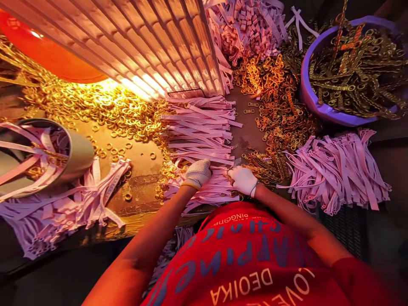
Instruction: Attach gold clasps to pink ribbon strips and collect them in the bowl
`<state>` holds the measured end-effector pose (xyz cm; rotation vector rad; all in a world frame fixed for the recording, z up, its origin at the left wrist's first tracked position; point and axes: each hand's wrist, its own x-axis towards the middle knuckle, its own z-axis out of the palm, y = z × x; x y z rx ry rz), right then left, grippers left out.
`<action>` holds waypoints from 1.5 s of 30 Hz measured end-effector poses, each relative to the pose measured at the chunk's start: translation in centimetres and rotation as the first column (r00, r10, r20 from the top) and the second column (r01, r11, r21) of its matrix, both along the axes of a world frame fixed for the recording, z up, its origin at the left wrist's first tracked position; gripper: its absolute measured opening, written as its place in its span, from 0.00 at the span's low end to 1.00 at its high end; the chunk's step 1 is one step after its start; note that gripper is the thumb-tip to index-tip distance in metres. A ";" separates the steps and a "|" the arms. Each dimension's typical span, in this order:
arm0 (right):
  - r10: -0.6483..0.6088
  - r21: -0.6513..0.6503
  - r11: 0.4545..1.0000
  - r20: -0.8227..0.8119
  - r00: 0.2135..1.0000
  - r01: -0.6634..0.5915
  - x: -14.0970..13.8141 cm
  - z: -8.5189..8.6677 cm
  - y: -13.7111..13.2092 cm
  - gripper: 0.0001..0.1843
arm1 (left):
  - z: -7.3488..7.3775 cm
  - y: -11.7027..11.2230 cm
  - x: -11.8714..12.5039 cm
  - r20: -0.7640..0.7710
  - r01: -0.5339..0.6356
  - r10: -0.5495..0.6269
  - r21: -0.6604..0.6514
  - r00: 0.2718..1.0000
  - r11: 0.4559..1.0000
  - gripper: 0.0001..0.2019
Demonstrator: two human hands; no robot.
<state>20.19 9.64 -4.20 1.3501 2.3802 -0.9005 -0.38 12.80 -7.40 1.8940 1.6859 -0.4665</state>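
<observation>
My left hand (197, 173), in a white knitted glove with a yellowish cuff, is closed over the near part of a pile of flat pale straps (200, 127). My right hand (244, 179), also gloved, is closed with its fingertips pinched at the right end of that pile. A pale strap (219, 170) runs between the two hands, and both seem to hold it. The fingertips of my left hand are partly hidden. Small gold metal links (264, 163) lie just beyond my right hand. Gold rings (127, 117) are heaped on the left.
A ribbed panel (165, 46) rises behind the straps, with an orange round object (47, 55) beside it. A purple basin (306, 80) holds gold chain pieces. More straps lie at right (341, 170). A tipped container (81, 148) with straps stands on the table (140, 187).
</observation>
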 end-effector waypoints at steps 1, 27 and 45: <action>0.006 0.004 1.000 0.000 1.000 -0.006 0.1 0.0 -0.4 0.11 | 0.0 -0.2 0.1 0.039 0.003 -0.004 0.045 0.999 0.999 0.18; -0.081 0.099 0.990 -0.163 0.983 0.098 0.7 5.9 -1.2 0.17 | 7.9 -5.8 2.6 0.584 -0.416 0.811 -0.735 0.013 0.536 0.18; 0.154 0.116 0.981 0.045 0.987 -0.158 0.1 4.9 -4.8 0.14 | 6.9 -8.9 3.2 0.639 -0.282 0.625 -0.563 0.448 0.777 0.14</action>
